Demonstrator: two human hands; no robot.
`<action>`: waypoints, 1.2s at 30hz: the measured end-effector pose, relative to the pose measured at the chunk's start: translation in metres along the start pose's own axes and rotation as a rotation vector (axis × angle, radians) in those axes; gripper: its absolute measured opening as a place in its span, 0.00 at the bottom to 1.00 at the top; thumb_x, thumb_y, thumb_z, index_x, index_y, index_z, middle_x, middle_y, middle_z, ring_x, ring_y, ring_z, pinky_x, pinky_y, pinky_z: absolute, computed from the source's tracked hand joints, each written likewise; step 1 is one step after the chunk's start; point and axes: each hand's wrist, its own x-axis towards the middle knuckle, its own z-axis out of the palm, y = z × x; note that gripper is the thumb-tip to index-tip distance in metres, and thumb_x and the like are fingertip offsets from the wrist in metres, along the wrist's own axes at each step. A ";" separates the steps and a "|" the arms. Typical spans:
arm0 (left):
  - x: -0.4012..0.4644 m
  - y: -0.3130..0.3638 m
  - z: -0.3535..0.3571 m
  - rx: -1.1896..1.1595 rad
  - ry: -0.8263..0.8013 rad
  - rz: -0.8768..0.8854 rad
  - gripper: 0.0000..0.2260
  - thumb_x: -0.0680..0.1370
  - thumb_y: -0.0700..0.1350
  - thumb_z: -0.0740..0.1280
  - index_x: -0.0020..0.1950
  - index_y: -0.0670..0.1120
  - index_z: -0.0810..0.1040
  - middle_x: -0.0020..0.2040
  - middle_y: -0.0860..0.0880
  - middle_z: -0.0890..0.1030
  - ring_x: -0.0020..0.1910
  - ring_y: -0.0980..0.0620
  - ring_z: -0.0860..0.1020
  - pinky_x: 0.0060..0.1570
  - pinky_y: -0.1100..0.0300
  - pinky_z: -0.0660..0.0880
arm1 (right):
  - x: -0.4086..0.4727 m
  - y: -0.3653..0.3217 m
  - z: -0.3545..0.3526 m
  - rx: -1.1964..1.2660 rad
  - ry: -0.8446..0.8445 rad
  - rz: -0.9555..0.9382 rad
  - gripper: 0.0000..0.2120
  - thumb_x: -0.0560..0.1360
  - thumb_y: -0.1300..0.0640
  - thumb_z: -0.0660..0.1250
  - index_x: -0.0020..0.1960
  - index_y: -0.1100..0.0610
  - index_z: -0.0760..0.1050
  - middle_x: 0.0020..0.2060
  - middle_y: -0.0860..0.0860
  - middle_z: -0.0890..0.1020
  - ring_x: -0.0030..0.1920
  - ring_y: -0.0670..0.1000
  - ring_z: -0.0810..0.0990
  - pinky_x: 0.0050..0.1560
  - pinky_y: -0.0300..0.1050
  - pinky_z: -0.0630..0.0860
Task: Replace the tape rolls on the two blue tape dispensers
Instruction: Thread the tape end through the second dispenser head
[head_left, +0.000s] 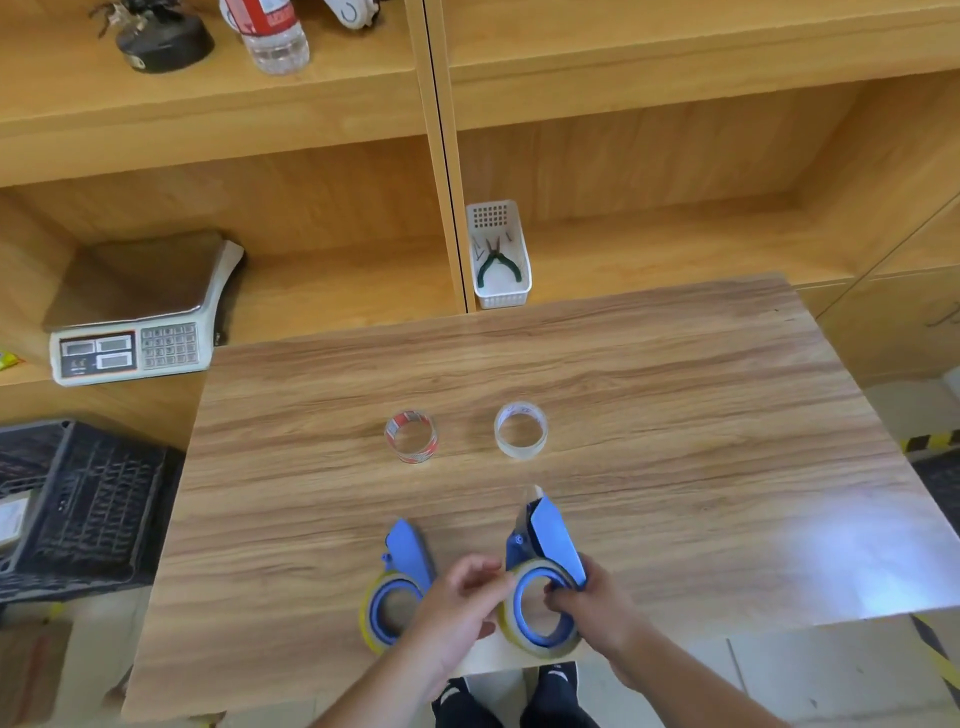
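Where basket (500, 291) sits, pliers (497, 264) inside.

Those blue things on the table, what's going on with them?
They are tape dispensers, and a person is changing their rolls. Both hands are on the right dispenser: the right hand grips its ring, the left hand is at the yellowish roll on it. The left dispenser lies untouched, its roll on. Two spare rolls, one with red print and one clear, wait further back on the table.
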 end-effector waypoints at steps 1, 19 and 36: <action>0.002 -0.004 0.001 0.025 0.010 0.000 0.10 0.73 0.53 0.78 0.52 0.55 0.85 0.51 0.53 0.86 0.46 0.54 0.82 0.46 0.58 0.79 | 0.004 0.002 0.002 -0.021 0.005 0.013 0.15 0.73 0.66 0.69 0.55 0.50 0.79 0.47 0.53 0.85 0.46 0.50 0.82 0.47 0.43 0.75; 0.062 -0.040 0.001 0.158 0.122 -0.100 0.08 0.79 0.53 0.72 0.57 0.59 0.79 0.55 0.57 0.82 0.53 0.57 0.81 0.52 0.59 0.83 | 0.056 0.023 0.023 -0.465 0.112 0.046 0.26 0.73 0.55 0.70 0.70 0.50 0.69 0.60 0.50 0.72 0.51 0.53 0.78 0.55 0.51 0.78; 0.072 -0.054 -0.002 0.386 0.151 -0.060 0.14 0.81 0.56 0.66 0.67 0.58 0.77 0.62 0.57 0.80 0.58 0.55 0.79 0.65 0.51 0.77 | 0.064 0.037 0.039 -0.532 0.222 -0.008 0.23 0.75 0.59 0.69 0.66 0.48 0.66 0.60 0.48 0.70 0.52 0.54 0.78 0.49 0.48 0.77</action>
